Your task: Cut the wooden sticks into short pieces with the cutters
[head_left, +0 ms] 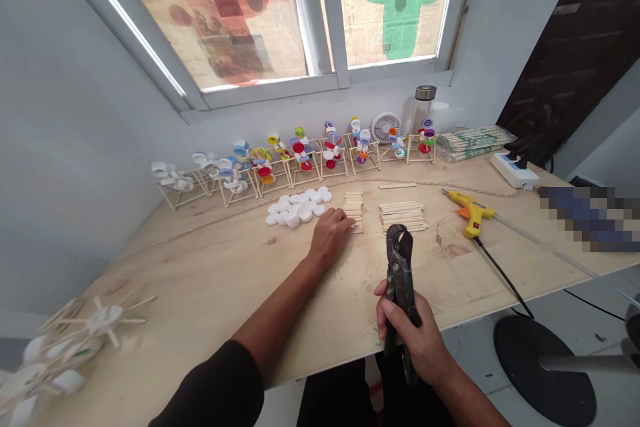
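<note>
My right hand (413, 327) is wrapped round the handles of a black cutter (399, 273), whose curved jaws point away over the table's front edge. My left hand (330, 237) rests on the table at a stack of short wooden sticks (354, 203), its fingertips bent against the stack's left side; whether they grip a stick cannot be made out. A second stack of longer sticks (403, 215) lies to the right, with one single stick (397, 186) behind it. White bottle caps (295, 203) are grouped just left of my left hand.
Stick frames with coloured caps (300, 157) line the wall. A yellow glue gun (471, 212), a power strip (515, 170) and bagged sticks (473, 142) are at the right. Cap-and-stick wheels (105, 319) lie front left. A fan (386, 127) and a bottle (423, 110) stand behind.
</note>
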A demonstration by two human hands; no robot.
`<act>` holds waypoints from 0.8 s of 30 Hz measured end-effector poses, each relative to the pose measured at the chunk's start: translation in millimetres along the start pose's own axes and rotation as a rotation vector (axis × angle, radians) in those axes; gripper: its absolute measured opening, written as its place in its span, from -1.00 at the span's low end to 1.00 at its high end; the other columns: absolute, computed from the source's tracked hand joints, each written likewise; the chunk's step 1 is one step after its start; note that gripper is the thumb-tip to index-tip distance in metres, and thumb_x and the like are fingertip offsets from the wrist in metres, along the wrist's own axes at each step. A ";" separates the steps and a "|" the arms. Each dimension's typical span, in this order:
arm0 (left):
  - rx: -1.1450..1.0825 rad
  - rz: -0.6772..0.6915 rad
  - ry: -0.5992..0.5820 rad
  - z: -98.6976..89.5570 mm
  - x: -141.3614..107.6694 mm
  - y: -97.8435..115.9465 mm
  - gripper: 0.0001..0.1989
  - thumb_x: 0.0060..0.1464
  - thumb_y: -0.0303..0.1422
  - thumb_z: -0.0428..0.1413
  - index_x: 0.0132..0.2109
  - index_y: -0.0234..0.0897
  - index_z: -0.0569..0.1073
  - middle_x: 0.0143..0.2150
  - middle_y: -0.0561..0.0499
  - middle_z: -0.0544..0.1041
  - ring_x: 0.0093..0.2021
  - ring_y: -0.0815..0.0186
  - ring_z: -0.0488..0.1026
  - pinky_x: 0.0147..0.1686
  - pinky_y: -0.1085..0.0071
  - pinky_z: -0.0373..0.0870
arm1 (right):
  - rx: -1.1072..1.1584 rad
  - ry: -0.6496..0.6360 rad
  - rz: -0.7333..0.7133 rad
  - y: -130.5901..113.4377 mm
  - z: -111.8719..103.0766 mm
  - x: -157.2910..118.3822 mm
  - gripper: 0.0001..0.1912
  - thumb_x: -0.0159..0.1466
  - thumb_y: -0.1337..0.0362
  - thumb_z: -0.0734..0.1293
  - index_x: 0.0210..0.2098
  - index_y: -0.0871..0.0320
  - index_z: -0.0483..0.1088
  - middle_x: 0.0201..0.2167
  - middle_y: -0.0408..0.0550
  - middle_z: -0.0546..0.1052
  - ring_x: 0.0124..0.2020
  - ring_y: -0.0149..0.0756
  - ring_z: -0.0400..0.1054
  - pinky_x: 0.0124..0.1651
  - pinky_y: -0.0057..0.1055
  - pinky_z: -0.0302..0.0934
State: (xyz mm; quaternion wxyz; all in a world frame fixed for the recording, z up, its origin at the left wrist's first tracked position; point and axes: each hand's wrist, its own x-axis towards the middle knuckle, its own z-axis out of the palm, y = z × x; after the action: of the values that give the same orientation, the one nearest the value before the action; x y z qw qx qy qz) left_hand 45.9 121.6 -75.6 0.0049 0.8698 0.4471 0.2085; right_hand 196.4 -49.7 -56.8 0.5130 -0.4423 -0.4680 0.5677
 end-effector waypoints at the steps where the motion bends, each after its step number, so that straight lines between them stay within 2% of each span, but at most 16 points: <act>1: -0.010 0.006 0.003 0.5 0.4 -0.4 -0.80 0.06 -0.47 -0.01 -0.24 -0.22 0.49 -0.33 -0.05 0.39 -0.26 0.27 0.28 -0.25 0.35 0.22 | 0.001 0.002 0.003 0.4 0.1 0.0 -0.73 0.25 0.09 0.18 -0.23 0.18 0.20 -0.58 -0.21 0.30 -0.57 -0.41 0.22 -0.45 -0.43 0.13; 7: -0.067 0.013 0.027 -0.2 -1.4 -2.6 -0.79 0.08 -0.43 -0.01 -0.19 -0.19 0.49 -0.32 -0.04 0.39 -0.25 0.28 0.28 -0.23 0.36 0.22 | 0.013 -0.001 0.005 3.3 0.1 0.0 -0.76 0.25 0.12 0.18 -0.22 0.17 0.20 -0.55 -0.20 0.32 -0.56 -0.43 0.23 -0.45 -0.45 0.14; 12: -0.124 -0.040 0.055 0.3 -4.1 -3.1 -0.79 0.04 -0.44 0.02 -0.19 -0.20 0.50 -0.32 -0.03 0.42 -0.24 0.29 0.31 -0.22 0.38 0.24 | -0.006 -0.002 -0.009 2.2 -0.2 0.2 -0.76 0.25 0.13 0.18 -0.22 0.18 0.21 -0.57 -0.20 0.31 -0.56 -0.42 0.23 -0.44 -0.45 0.14; 15: -0.164 -0.135 0.108 -1.0 -9.3 -4.8 -0.77 0.10 -0.40 -0.04 -0.16 -0.23 0.49 -0.30 -0.04 0.45 -0.21 0.29 0.35 -0.19 0.38 0.26 | -0.006 -0.003 -0.006 1.8 -0.2 0.2 -0.76 0.26 0.13 0.17 -0.22 0.18 0.20 -0.56 -0.20 0.31 -0.56 -0.42 0.23 -0.44 -0.44 0.14; 19: -0.203 -0.330 0.191 -3.6 -21.5 -7.5 -0.67 0.16 -0.33 -0.15 -0.10 -0.34 0.44 -0.19 -0.10 0.49 -0.15 0.26 0.38 -0.16 0.36 0.28 | -0.008 -0.011 -0.020 1.7 -0.3 -0.1 -0.78 0.27 0.15 0.16 -0.22 0.18 0.21 -0.56 -0.20 0.31 -0.55 -0.42 0.23 -0.42 -0.43 0.15; 24: -0.244 -0.468 0.180 -2.5 -29.8 -0.7 -0.66 0.16 -0.28 -0.14 -0.11 -0.32 0.45 -0.18 -0.09 0.52 -0.19 0.25 0.43 -0.21 0.38 0.30 | -0.007 -0.001 -0.015 0.9 0.4 -0.9 -0.78 0.26 0.15 0.17 -0.23 0.18 0.21 -0.57 -0.20 0.30 -0.55 -0.42 0.23 -0.44 -0.43 0.15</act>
State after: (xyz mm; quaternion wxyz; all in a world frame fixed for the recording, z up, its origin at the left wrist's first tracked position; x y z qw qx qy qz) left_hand 29.1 98.3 -84.2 0.1180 0.7138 0.6060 0.3306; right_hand 195.9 -50.7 -57.6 0.5157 -0.4401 -0.4734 0.5623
